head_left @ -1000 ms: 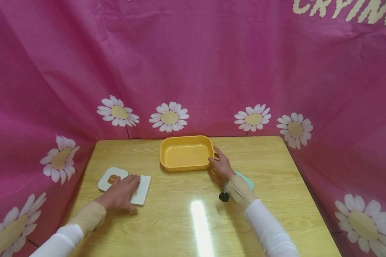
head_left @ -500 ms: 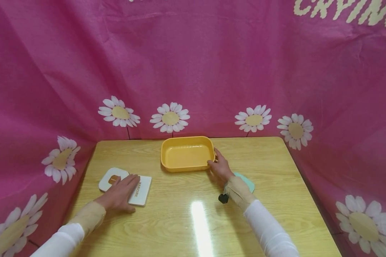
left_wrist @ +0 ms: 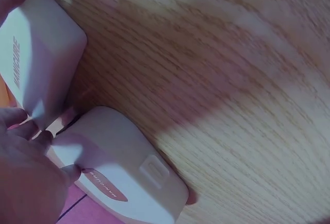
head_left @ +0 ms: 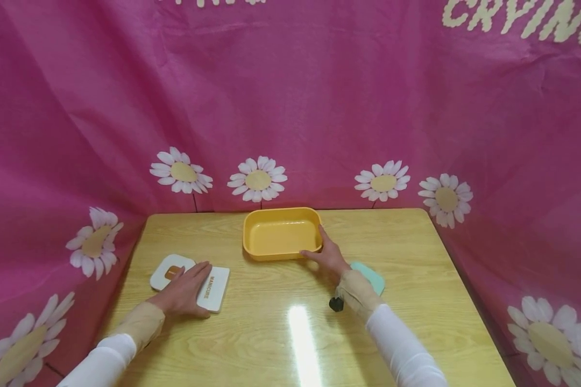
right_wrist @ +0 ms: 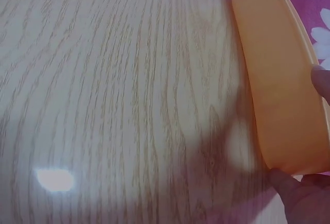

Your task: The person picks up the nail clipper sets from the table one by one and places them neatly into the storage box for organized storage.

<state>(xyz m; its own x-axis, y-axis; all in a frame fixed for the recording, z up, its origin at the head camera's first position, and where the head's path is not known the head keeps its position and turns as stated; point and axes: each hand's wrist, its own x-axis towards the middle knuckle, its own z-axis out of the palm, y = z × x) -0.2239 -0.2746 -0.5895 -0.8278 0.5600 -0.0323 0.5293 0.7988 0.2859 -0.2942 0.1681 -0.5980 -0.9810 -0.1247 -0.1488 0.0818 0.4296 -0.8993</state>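
Note:
In the head view my left hand (head_left: 186,290) spans a flat white case (head_left: 214,289) lettered MANICURE, on the table's left side. Its thumb meets one edge and its fingers the opposite edge; the left wrist view shows this too. A rounded white case (left_wrist: 121,167) with a brown label and a small clasp sits partly under that hand. My right hand (head_left: 330,258) grips the near right corner of a shallow yellow tray (right_wrist: 283,74), thumb on the front rim, fingers by the right end. The tray holds nothing visible.
A mint-green flat item (head_left: 372,277) lies partly hidden beneath the right forearm. A small black object (head_left: 336,304) shows by the right wrist. The wooden table (head_left: 252,344) ends at a pink curtain (head_left: 310,107) printed with daisies.
My right thumb has shifted left along the tray's front rim. The left thumb has come in against the white case's near edge. Case and tray stay about in place.

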